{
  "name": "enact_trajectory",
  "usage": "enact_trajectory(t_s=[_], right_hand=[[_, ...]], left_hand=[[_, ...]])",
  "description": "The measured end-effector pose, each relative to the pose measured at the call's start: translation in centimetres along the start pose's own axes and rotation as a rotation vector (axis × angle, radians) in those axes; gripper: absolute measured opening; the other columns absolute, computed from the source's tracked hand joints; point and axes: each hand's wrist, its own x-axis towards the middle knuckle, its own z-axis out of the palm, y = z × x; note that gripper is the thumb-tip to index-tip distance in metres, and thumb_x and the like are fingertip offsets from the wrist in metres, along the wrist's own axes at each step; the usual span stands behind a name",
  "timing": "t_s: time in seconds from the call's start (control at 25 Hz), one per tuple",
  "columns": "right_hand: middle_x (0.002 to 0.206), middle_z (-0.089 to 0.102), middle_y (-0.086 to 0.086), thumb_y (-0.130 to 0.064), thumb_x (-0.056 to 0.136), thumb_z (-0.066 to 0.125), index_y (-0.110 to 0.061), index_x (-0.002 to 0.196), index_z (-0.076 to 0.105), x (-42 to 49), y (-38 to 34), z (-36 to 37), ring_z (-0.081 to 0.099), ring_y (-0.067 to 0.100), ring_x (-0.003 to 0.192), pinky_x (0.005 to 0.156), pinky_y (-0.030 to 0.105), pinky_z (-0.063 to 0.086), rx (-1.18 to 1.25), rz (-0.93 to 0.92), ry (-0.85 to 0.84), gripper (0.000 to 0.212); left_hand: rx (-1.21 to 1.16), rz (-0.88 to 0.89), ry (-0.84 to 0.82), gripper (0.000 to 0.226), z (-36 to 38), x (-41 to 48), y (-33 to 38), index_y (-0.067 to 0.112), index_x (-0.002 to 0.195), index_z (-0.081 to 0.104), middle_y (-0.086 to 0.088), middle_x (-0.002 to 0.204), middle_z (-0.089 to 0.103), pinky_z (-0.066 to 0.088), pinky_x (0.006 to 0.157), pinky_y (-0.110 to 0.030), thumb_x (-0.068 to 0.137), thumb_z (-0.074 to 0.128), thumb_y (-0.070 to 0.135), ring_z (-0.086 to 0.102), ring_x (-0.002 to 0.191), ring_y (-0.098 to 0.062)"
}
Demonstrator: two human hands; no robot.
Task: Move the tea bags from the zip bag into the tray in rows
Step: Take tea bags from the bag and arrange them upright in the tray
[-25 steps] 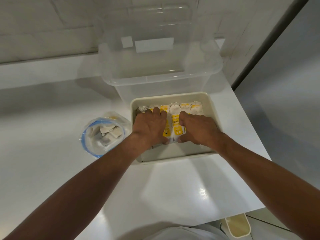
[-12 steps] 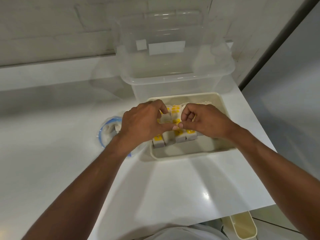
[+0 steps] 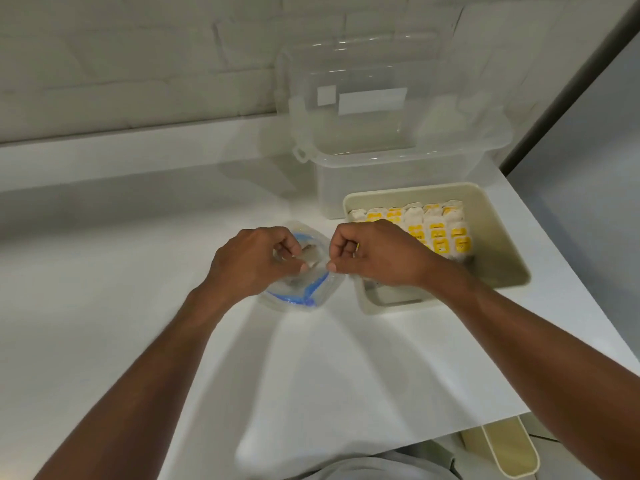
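White surface carries it all: left hand and right hand have left the tray and now each pinch the zip bag rim at mid-frame, spreading its mouth (contents blurred). Rows of tea bags fill the tray's upper part; another fetch looks next

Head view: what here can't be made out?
- Contents of the zip bag: head view, covered by the left hand and right hand pinching its mouth.
- Near-left part of the tray: head view, under the right wrist.
- Print on the tea bags: head view, too small.
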Motion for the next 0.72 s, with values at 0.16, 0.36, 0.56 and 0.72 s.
enact_trajectory(t_s=[0.16,0.36,0.56,0.72], right_hand=[[0.087,0.07,-0.014,-0.037,0.083,0.07,-0.032,0.095,0.067,1.9,-2.1,1.6,0.059,0.0,0.075,0.07,0.027,0.046,-0.128,0.053,-0.023,0.013],[0.119,0.062,0.0,-0.026,0.093,0.056,-0.033,0.124,0.061,3.7,-3.9,4.7,0.059,0.023,0.11,0.086,0.031,0.045,-0.574,0.174,-0.03,0.032],[0.122,0.063,0.003,-0.02,0.099,0.046,-0.019,0.119,0.062,5.0,-4.7,6.4,0.059,0.024,0.114,0.089,0.032,0.044,-0.786,0.173,-0.054,0.026],[0.121,0.065,0.003,-0.022,0.098,0.052,-0.017,0.116,0.062,5.9,-4.3,7.8,0.062,0.023,0.112,0.091,0.032,0.046,-0.838,0.19,-0.104,0.021]], left_hand=[[0.128,0.037,-0.039,0.017,0.2,0.2,-2.1,0.039,0.095,0.067,0.023,0.095,0.067,0.047,0.07,-0.027,0.081,0.071,0.048,0.063,0.091,-0.008],[0.503,0.123,-0.023,0.029,2.4,1.1,-2.8,0.034,0.101,0.069,0.009,0.091,0.069,0.049,0.068,-0.026,0.092,0.049,0.053,0.064,0.078,-0.017],[0.64,0.124,-0.005,0.033,4.4,2.5,-1.8,0.026,0.094,0.068,0.008,0.09,0.07,0.038,0.067,-0.025,0.095,0.051,0.054,0.059,0.075,-0.013],[0.605,0.102,0.004,0.027,5.3,3.0,-1.6,0.024,0.102,0.068,0.005,0.102,0.072,0.038,0.071,-0.026,0.099,0.049,0.043,0.068,0.095,-0.017]])
